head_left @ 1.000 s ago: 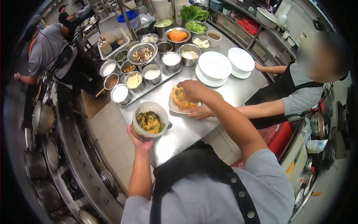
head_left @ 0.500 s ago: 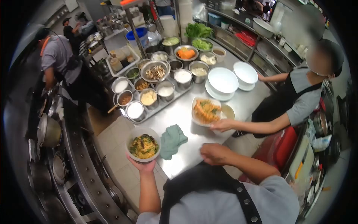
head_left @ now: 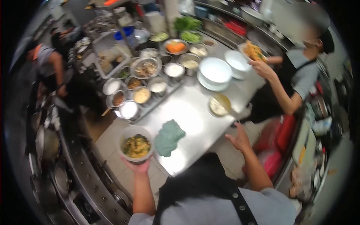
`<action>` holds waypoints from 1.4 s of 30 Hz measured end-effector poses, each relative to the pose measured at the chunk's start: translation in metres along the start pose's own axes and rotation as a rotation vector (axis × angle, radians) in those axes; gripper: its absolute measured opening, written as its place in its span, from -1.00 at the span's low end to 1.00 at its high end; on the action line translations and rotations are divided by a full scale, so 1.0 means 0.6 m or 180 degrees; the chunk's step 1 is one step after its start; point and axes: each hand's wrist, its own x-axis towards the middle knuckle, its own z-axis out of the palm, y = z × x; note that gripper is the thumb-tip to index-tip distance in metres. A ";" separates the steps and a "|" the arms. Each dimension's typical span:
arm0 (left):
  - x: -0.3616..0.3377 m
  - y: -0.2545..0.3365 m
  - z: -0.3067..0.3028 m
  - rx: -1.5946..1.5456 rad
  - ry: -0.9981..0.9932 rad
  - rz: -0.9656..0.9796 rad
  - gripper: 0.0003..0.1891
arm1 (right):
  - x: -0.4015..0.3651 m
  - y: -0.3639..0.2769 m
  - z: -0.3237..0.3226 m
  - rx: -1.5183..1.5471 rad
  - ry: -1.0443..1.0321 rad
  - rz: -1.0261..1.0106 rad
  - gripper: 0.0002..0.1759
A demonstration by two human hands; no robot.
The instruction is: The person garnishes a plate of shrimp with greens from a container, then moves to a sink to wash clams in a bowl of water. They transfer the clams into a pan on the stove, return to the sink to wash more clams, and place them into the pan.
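Note:
My left hand point(head_left: 137, 164) is closed under and around a round plastic tub point(head_left: 123, 137) of yellow food with dark green bits, held beside the table's left corner. A crumpled green cloth point(head_left: 169, 138) lies on the steel table just right of the tub. My right hand point(head_left: 240, 138) is empty with its fingers spread, off the table's right edge. Nearest to it on the table stands a small round container point(head_left: 219, 104) with pale contents. Across from me, a co-worker's hand point(head_left: 264, 69) holds up a dish of orange food point(head_left: 255, 51).
Stacked white bowls point(head_left: 215, 70) stand toward the back of the steel table point(head_left: 176, 112). Several metal tubs of ingredients fill a tray point(head_left: 165, 96) at the left. A stove point(head_left: 80, 163) runs along my left side; red bags point(head_left: 275, 137) sit at the right. Another person point(head_left: 48, 63) stands far left.
My right hand has moved right and its fingers have spread. The co-worker has lifted the dish of orange food off the table, up and back. The tub stays in my left hand.

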 end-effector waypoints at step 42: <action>-0.321 0.548 -0.259 0.0879 0.1196 0.2421 -0.14 | -0.354 -1.107 0.511 0.1100 -0.3034 -0.4092 0.26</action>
